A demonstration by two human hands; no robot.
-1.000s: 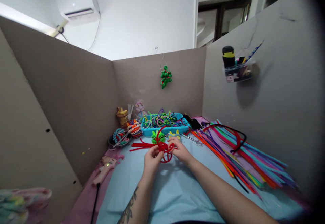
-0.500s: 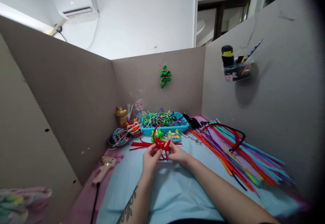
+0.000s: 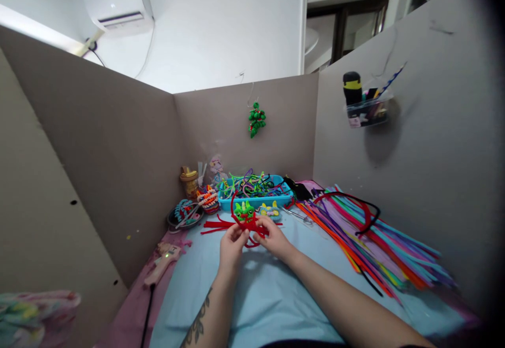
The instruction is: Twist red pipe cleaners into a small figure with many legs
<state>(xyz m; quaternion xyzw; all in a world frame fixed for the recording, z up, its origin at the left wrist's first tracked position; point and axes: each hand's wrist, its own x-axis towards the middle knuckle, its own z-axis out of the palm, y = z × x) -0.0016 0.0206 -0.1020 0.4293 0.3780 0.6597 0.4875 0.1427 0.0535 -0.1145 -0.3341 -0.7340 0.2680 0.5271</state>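
"What's in the hands, by the head view?"

"A red fuzzy-stem piece [image 3: 250, 226]. The left hand [image 3: 232, 241] pinches one side of it, thumb against fingers, and the right hand [image 3: 273, 236] grips the other side, fingers drawn in close."

"Where is it, exactly?"

"Between the two hands, over the middle of the blue-covered surface [image 3: 268, 295]. One thin red end curves up past the left hand's fingers and a loop shows below. The fingers cover too much to tell how it's wound."

"And just behind?"

"A green figure [image 3: 244, 211] and a yellow-and-blue figure [image 3: 270, 211] side by side, then a blue tray [image 3: 226, 204] heaped with tangled stems [image 3: 256, 184]. Loose red stems [image 3: 216, 226] lie off to the left."

"Further out?"

"On the right, a wide spread of coloured stems [image 3: 371, 242], a metal tool [image 3: 295, 214] near it. Over on the left, a pink glue gun [image 3: 158, 271], its little light showing green."
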